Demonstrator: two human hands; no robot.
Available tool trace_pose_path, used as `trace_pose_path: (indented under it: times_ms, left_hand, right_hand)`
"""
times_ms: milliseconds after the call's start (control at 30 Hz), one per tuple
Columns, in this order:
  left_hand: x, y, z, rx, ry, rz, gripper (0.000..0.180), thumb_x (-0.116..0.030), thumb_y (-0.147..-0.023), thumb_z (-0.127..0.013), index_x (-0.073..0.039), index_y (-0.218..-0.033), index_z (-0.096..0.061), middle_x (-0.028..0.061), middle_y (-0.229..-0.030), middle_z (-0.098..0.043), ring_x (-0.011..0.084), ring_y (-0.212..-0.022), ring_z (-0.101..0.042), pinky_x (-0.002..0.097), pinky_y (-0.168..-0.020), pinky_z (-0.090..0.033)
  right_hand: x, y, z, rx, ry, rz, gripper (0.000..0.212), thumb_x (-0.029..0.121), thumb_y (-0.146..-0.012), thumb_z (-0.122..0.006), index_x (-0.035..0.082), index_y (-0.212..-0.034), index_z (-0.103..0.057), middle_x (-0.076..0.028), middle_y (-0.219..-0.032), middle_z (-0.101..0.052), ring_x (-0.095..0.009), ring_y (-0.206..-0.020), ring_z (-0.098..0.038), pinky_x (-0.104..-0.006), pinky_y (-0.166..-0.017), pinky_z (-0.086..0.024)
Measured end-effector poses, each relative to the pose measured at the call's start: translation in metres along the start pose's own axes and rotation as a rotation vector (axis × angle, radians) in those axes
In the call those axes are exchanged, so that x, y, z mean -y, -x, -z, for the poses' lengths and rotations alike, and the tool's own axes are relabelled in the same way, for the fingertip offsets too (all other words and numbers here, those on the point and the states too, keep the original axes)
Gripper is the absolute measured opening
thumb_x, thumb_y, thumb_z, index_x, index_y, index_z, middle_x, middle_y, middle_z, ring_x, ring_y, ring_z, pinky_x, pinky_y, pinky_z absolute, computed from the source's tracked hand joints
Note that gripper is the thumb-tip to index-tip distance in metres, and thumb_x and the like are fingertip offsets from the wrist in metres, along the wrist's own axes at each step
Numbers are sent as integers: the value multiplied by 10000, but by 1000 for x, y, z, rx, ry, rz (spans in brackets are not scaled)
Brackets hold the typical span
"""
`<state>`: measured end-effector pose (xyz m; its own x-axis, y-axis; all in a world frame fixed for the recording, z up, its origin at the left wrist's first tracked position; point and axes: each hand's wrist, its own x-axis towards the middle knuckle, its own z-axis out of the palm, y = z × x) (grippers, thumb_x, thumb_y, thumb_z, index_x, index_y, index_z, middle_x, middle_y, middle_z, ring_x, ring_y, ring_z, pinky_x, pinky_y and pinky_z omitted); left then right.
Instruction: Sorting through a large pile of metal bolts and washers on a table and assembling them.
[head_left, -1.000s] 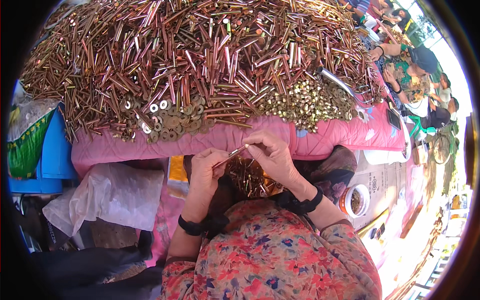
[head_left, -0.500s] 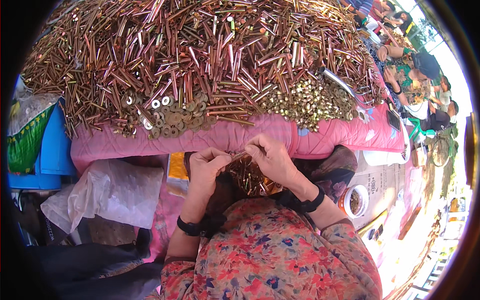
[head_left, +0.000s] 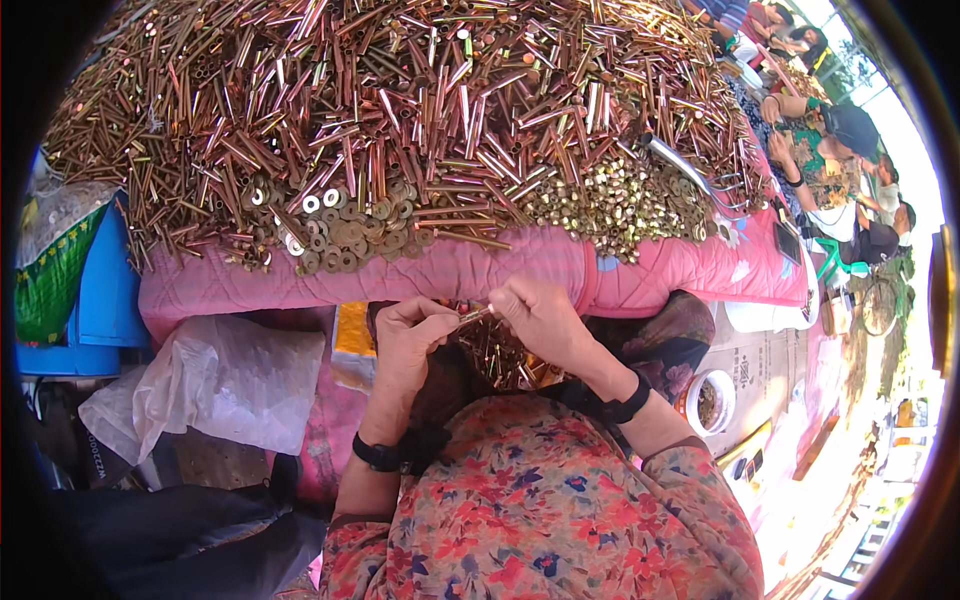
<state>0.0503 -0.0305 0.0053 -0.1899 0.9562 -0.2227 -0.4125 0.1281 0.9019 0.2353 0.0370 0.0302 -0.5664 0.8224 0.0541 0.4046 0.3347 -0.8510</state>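
Above my lap, my left hand (head_left: 408, 332) and my right hand (head_left: 540, 322) meet at a short, thin metal bolt (head_left: 473, 316). The left thumb and fingertips pinch one end. At the other end my right fingers are closed, covering part of it. Below them, many similar brass-coloured metal pieces (head_left: 498, 352) lie in a container or cloth between my knees. Just beyond my hands, flat washers (head_left: 350, 240) and small gold-coloured nuts (head_left: 610, 205) sit in heaps at the edge of the pink quilted cloth (head_left: 440, 270).
A large pile of metal tubes (head_left: 400, 110) covers the cloth. A curved metal handle (head_left: 675, 160) rests at its right. Clear plastic sheeting (head_left: 230, 375) and a blue bin (head_left: 110, 300) are at left. A white bucket (head_left: 718, 392) stands at right; other people (head_left: 835, 150) sit beyond.
More of the bolt shows between my hands. My right hand has shifted very slightly, and the left stays almost in place.
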Motion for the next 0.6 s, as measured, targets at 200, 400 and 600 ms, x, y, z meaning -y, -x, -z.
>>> trace_pose_path:
  times_ms: [200, 400, 600]
  left_hand:
    - [-2, -3, 2, 18, 19, 21, 72, -50, -695, -694, 4, -728, -660, 1, -572, -558, 24, -457, -404, 172, -429, -246]
    - [-2, -3, 4, 41, 83, 83, 67, -45, -697, -693, 5, -724, -658, -4, -567, -547, 25, -458, -408, 172, -426, -239]
    - [-5, -5, 5, 42, 85, 87, 54, -32, -707, -686, 8, -722, -653, -1, -566, -546, 25, -452, -404, 173, -421, -231]
  right_hand:
    - [6, 0, -3, -95, 144, 247, 241, 226, -927, -529, -1, -859, -568, -55, -669, -536, -112, -612, -531, -277, -560, -443]
    - [3, 1, -1, -82, 216, 245, 220, 250, -874, -604, 31, -890, -602, -133, -732, -598, -259, -608, -562, -324, -574, -455]
    - [5, -4, 0, -133, 104, 359, 259, 273, -872, -610, 21, -826, -569, -120, -704, -571, -230, -594, -545, -358, -538, -422]
